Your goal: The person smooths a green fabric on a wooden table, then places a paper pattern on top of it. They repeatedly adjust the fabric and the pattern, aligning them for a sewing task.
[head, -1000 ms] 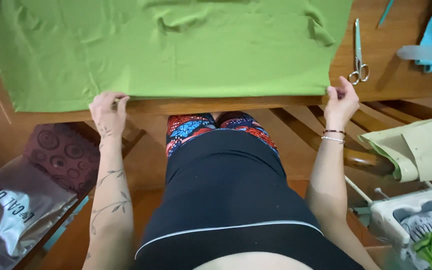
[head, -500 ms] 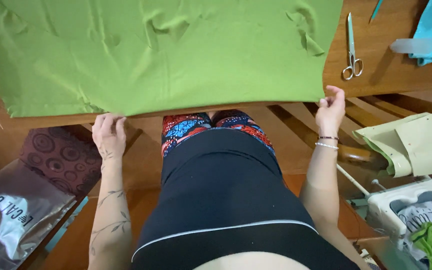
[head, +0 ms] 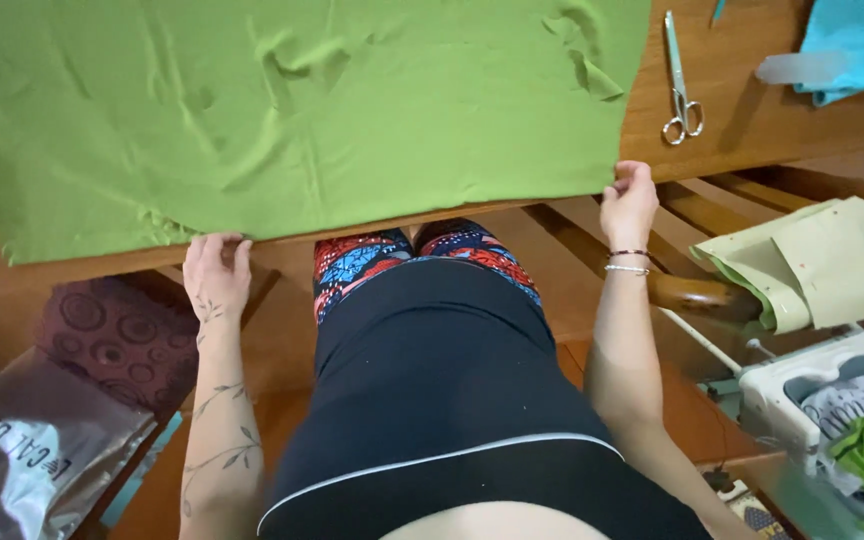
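Both arms are extended forward toward 12 o'clock, elbows kept close to the torso. The left hand (head: 216,272) is seen at about 10 o'clock, palm down, fingers closed together and curled at the tips; the forearm is marked with vine tattoos. The right hand (head: 629,203) is raised at about 2 o'clock, fingers pinched against the thumb; two bracelets are worn at the wrist.

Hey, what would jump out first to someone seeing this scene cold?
A big green cloth covers most of the wooden table, with the left hand and right hand at its near edge. Silver scissors lie on bare wood to the right of the cloth.
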